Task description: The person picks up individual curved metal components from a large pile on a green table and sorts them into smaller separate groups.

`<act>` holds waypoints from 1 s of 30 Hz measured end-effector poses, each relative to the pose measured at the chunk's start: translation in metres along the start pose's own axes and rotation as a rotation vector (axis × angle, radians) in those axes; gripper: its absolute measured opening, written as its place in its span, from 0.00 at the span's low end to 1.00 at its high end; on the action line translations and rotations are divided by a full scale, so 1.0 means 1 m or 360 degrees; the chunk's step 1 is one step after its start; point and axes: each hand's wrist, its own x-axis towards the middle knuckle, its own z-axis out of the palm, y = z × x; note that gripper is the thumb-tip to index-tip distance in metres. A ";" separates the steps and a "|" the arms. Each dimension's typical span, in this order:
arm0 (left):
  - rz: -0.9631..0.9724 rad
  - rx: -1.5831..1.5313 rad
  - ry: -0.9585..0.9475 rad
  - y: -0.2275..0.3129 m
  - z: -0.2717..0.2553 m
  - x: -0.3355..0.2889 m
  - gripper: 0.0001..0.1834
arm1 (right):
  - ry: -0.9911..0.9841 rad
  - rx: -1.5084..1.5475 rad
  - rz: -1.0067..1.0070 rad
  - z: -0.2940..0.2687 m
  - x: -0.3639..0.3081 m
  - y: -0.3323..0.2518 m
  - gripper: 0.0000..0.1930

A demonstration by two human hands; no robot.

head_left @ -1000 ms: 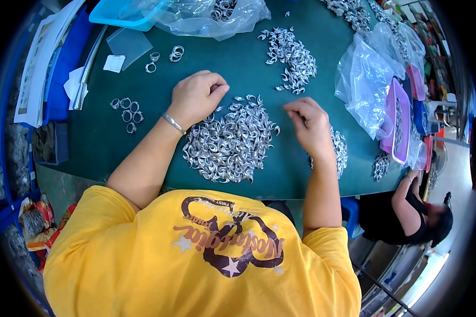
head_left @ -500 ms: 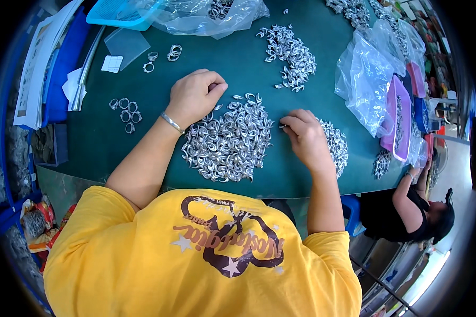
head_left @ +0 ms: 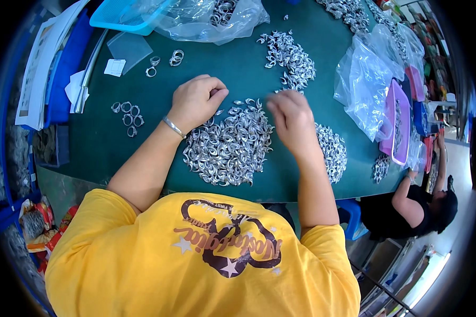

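A large heap of small silvery crescent-shaped metal pieces (head_left: 228, 145) lies on the green table in front of me. My left hand (head_left: 198, 100), with a bangle on its wrist, rests at the heap's upper left edge. Its fingers are curled in, hiding whatever is inside. Over the heap's upper right side, my right hand (head_left: 293, 119) is bent with fingers and thumb drawn together. Motion blurs its fingertips, and I cannot make out what they pinch. A smaller pile of crescent pieces (head_left: 331, 154) sits right of that hand; another pile (head_left: 291, 58) lies beyond it.
Several rings (head_left: 127, 117) lie at left, with more rings (head_left: 176, 57) farther back. A blue basket (head_left: 124, 18) and clear plastic bag (head_left: 211, 26) stand at the far edge. At right are another plastic bag (head_left: 362, 84), a pink tray (head_left: 395, 124) and a person in black (head_left: 402, 211).
My right hand has moved up and left, from between the two piles to the large heap's upper right edge. My left hand stays nearly in place. The whole view has shifted slightly.
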 end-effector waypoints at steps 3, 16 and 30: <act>-0.0035 -0.0004 -0.0022 0.002 0.001 -0.001 0.07 | 0.0266 -0.0682 0.0002 0.010 0.005 0.029 0.05; -0.0036 -0.0036 0.0005 0.000 0.002 -0.001 0.07 | 0.0101 -0.0291 0.0334 0.003 -0.010 0.024 0.03; -0.0005 -0.0041 0.0015 0.000 0.001 -0.001 0.06 | 0.0319 -0.0413 0.0219 0.002 -0.012 0.027 0.05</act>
